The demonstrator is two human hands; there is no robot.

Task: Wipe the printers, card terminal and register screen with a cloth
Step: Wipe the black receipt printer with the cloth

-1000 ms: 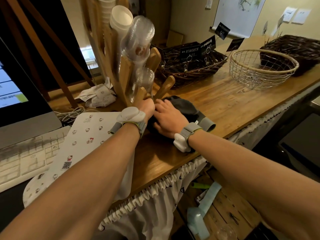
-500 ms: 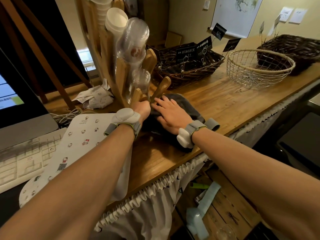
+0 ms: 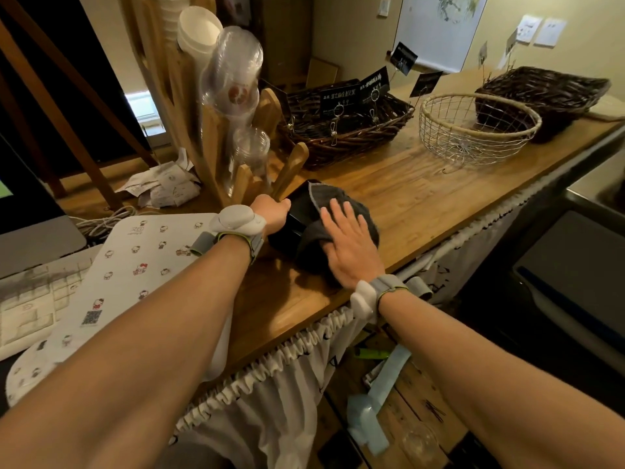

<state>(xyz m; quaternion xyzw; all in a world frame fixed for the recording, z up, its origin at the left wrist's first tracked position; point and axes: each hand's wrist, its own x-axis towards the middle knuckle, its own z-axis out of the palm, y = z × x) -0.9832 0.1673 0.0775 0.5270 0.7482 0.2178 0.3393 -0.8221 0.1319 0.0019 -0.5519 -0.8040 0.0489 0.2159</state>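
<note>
Left hand (image 3: 274, 211) is clamped on the left edge of the small black device (image 3: 297, 211), likely 1 of the printers or the card terminal, can't tell which. Right hand (image 3: 351, 245) lies flat, fingers spread, pressing the dark cloth (image 3: 338, 204) onto its top. Versus 0.5 s ago the cloth has slid right, baring the device's black corner near the wooden cup rack (image 3: 203, 130). So the wipe stroke is mid-pass; register screen (image 3: 20, 204) at far left looks untouched.

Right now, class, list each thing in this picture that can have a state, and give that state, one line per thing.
Dark cloth: draped over the black device, pressed flat by the right hand.
Black device: partly covered, steadied at its left edge.
Left hand: closed on the device's edge.
Right hand: open, palm down.
Wire basket: upright, looks empty.
Monitor: lit.
</note>
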